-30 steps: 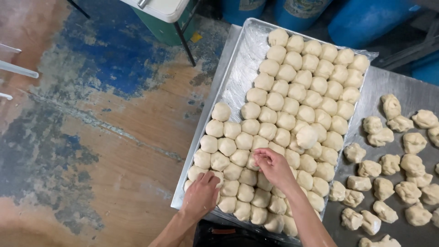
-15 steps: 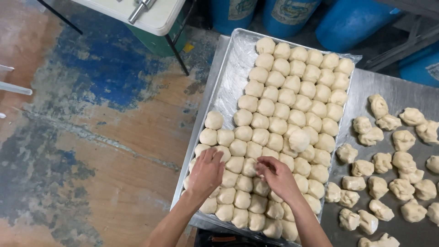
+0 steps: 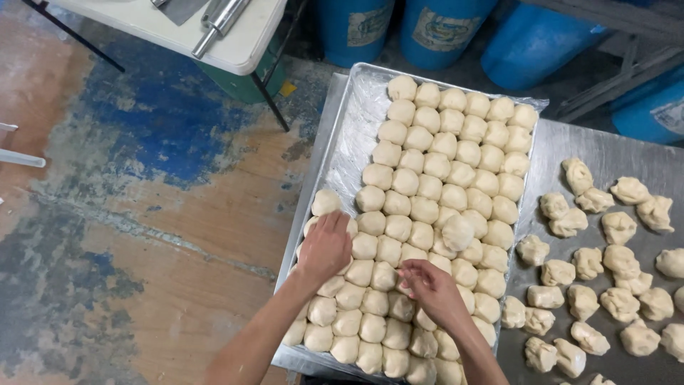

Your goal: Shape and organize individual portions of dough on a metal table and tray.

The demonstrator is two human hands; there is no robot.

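We see a long metal tray [image 3: 335, 142], its long axis running away from us and leaning rightward, packed with pale, smooth dough balls [image 3: 442, 178] on the steel counter [image 3: 613, 153]. Left hand [image 3: 326, 248] lies flat, fingers loose, on them; right hand [image 3: 431, 289] apparently pinches one.

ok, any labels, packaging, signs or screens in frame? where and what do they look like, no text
Label on left blue barrel: top centre, pale rectangle, faded print.
Label on middle blue barrel: beside it, pale rectangle with a blue oval mark.
Label on right-edge blue barrel: partly cut off, pale.
Clear plastic film: lines the metal tray under the dough balls.
No signs or screens.
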